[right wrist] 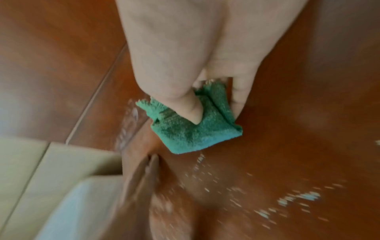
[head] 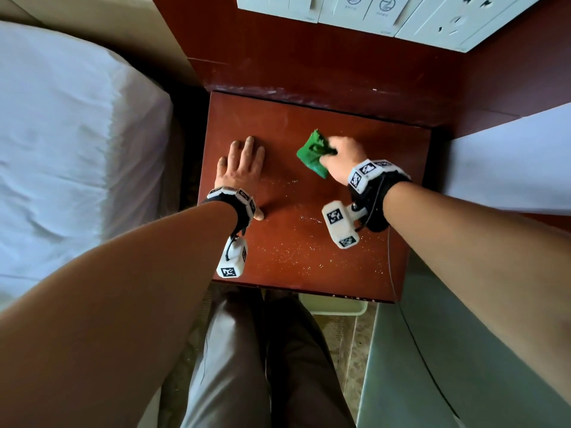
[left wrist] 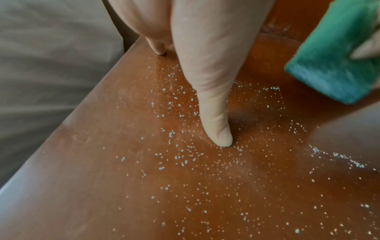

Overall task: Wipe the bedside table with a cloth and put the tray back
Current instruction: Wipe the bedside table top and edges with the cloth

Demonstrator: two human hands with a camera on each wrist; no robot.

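The reddish-brown bedside table (head: pixel 309 125) is sprinkled with small white crumbs (head: pixel 296 251) over its near half. My right hand (head: pixel 343 160) grips a folded green cloth (head: pixel 313 154) pressed on the table's middle right; the right wrist view shows thumb and fingers pinching the cloth (right wrist: pixel 193 126). My left hand (head: pixel 242 163) lies flat on the table's left side, fingers straight; its thumb (left wrist: pixel 218 129) touches the wood among the crumbs (left wrist: pixel 180 162), and the cloth (left wrist: pixel 337 53) is at the right. No tray shows on the table.
A white-sheeted bed (head: pixel 71 143) borders the table on the left. Another white sheet (head: pixel 509 162) lies to the right. A panel of wall switches and sockets (head: pixel 386 13) sits above the wooden back ledge (head: pixel 324 78). A pale bin-like rim (head: pixel 333 305) shows below the table front.
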